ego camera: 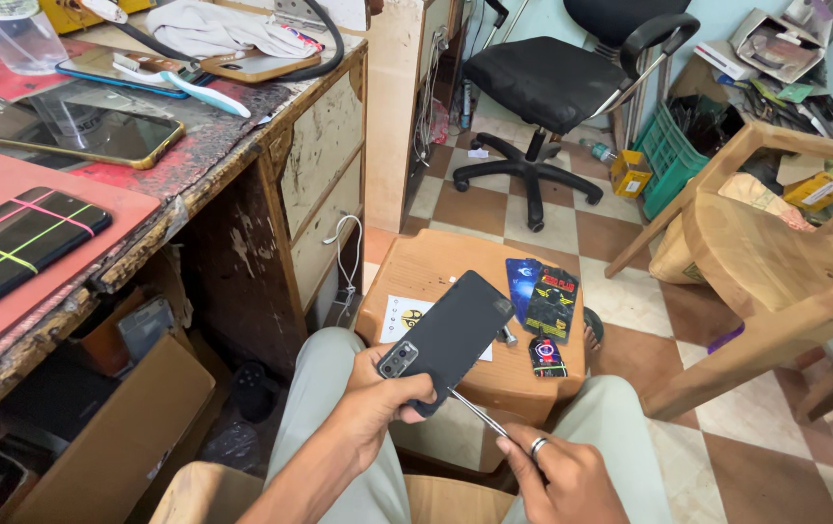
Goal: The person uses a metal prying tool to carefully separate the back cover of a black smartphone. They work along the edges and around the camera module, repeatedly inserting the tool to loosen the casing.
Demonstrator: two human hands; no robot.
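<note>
Head view: desk [232, 136] upper left, wooden chair [776, 262] at right, stool [455, 262] at centre. Phone [450, 335], back up, low centre, gripped at its camera end by left hand [373, 403]. Right hand [557, 475], lower right of phone, pinches thin metal tool [480, 412]; tip touches phone edge.

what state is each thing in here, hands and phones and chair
left hand: gripping the black phone, back side up
right hand: pinching a thin metal tool, tip at the phone's edge
banded phone: flat on desk, screen dark
office chair: unoccupied
</note>
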